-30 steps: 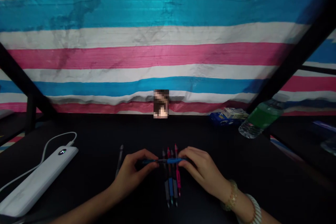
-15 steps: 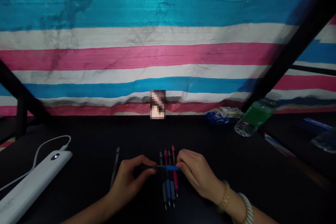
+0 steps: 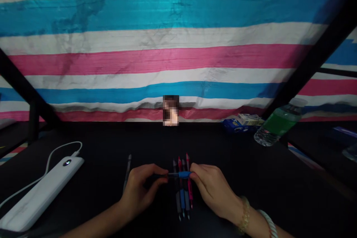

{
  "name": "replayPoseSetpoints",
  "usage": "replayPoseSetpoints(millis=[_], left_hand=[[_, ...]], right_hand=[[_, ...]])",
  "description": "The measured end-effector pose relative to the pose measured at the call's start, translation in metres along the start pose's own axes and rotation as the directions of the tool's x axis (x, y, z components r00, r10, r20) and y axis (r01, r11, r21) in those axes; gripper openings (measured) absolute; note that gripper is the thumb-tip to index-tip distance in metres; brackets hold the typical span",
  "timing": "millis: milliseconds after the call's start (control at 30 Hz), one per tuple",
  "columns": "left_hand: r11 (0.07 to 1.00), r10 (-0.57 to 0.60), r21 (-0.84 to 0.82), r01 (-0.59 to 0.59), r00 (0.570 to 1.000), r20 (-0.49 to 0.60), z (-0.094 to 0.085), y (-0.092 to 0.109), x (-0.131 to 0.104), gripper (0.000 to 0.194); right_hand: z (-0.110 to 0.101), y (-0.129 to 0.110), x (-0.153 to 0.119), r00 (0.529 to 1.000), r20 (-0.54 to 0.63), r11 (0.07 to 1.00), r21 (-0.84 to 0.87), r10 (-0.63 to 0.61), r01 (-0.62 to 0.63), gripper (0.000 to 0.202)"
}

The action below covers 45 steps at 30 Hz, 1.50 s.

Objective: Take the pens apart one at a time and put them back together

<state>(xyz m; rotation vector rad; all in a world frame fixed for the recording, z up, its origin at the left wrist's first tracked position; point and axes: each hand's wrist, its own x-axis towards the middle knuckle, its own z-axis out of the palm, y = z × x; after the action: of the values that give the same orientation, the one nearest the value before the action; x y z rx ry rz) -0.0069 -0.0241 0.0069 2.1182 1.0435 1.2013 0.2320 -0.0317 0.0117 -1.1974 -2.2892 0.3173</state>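
Observation:
A pen with a blue grip section (image 3: 184, 174) is held level between my two hands, above the table. My left hand (image 3: 139, 186) pinches its dark end between thumb and forefinger. At the blue end, my right hand (image 3: 213, 186) has its fingertips closed on the pen. A narrower greyish length shows between the left fingertips and the blue part. Below it several pens lie side by side, among them a pink pen (image 3: 190, 189), a pen with a blue grip (image 3: 182, 198) and a grey pen (image 3: 177, 200). Another grey pen (image 3: 128, 167) lies apart, partly behind my left hand.
A white power strip or power bank (image 3: 47, 193) with a white cable (image 3: 51, 154) lies at the left on the black table (image 3: 111, 137). At the back right are a blue packet (image 3: 234, 126), a small pale box (image 3: 250, 119) and a green-labelled bottle (image 3: 280, 122). Striped sheeting (image 3: 167, 59) hangs behind.
The whole view has shifted, so everything appears a little farther right. Both hands still hold the pen in nearly the same place over the row of pens.

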Motion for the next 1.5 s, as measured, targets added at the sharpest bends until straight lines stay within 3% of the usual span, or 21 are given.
replayPoseSetpoints(millis=[133, 233, 367, 567, 800, 867, 1000, 1100, 1200, 1300, 1400, 1500], left_hand=[[1.000, -0.011, -0.016, 0.011, 1.000, 0.013, -0.002, 0.001, 0.004, 0.007], [0.981, -0.181, -0.069, 0.183, 0.983, 0.038, -0.004, 0.003, 0.009, 0.010], [0.894, -0.405, -0.164, 0.416, 0.909, 0.100, -0.005, 0.007, 0.012, 0.016], [0.845, -0.441, -0.255, 0.469, 0.883, 0.164, 0.000, 0.013, 0.008, 0.021], [0.636, -0.544, -0.501, 0.586, 0.802, 0.248, 0.008, 0.002, 0.007, 0.026], [0.593, -0.536, -0.578, 0.560, 0.811, 0.236, 0.005, -0.003, 0.010, 0.029], [0.576, -0.434, -0.707, 0.411, 0.886, 0.162, -0.018, -0.014, 0.027, 0.035], [0.592, -0.461, -0.676, 0.440, 0.872, 0.163, -0.043, -0.023, 0.041, 0.031], [0.598, -0.499, -0.633, 0.492, 0.846, 0.187, -0.054, -0.027, 0.046, 0.027], [0.584, -0.483, -0.639, 0.501, 0.847, 0.223, -0.049, -0.025, 0.044, 0.037], [0.580, -0.365, -0.690, 0.432, 0.896, 0.253, -0.037, -0.020, 0.038, 0.052], [0.616, -0.250, -0.716, 0.328, 0.944, 0.217, -0.029, -0.019, 0.034, 0.047]], right_hand=[[-0.004, -0.004, 0.002, 0.991, 0.079, 0.982, 0.149, 0.103, -0.114, 0.035], [-0.010, -0.008, 0.003, 0.984, 0.131, 0.965, 0.214, 0.123, -0.150, 0.032], [-0.012, -0.012, 0.002, 0.994, 0.105, 0.955, 0.291, 0.036, -0.065, 0.022], [-0.002, -0.013, 0.001, 0.993, 0.117, 0.984, 0.178, -0.015, -0.006, 0.026], [0.006, -0.010, -0.001, 0.971, -0.064, 0.973, -0.011, -0.232, 0.232, 0.029], [0.003, -0.011, -0.002, 0.974, -0.016, 0.974, 0.012, -0.224, 0.224, 0.031], [-0.003, -0.013, -0.003, 0.968, 0.069, 0.959, 0.165, -0.243, 0.229, 0.048], [-0.003, -0.012, -0.003, 0.959, 0.043, 0.934, 0.245, -0.280, 0.262, 0.048], [0.000, -0.010, -0.004, 0.961, 0.022, 0.930, 0.259, -0.275, 0.260, 0.040], [0.001, -0.009, -0.003, 0.968, 0.005, 0.934, 0.264, -0.253, 0.242, 0.038], [0.001, -0.008, -0.003, 0.969, -0.016, 0.936, 0.255, -0.246, 0.242, 0.038], [0.000, -0.008, -0.001, 0.967, -0.039, 0.936, 0.248, -0.250, 0.252, 0.037]])
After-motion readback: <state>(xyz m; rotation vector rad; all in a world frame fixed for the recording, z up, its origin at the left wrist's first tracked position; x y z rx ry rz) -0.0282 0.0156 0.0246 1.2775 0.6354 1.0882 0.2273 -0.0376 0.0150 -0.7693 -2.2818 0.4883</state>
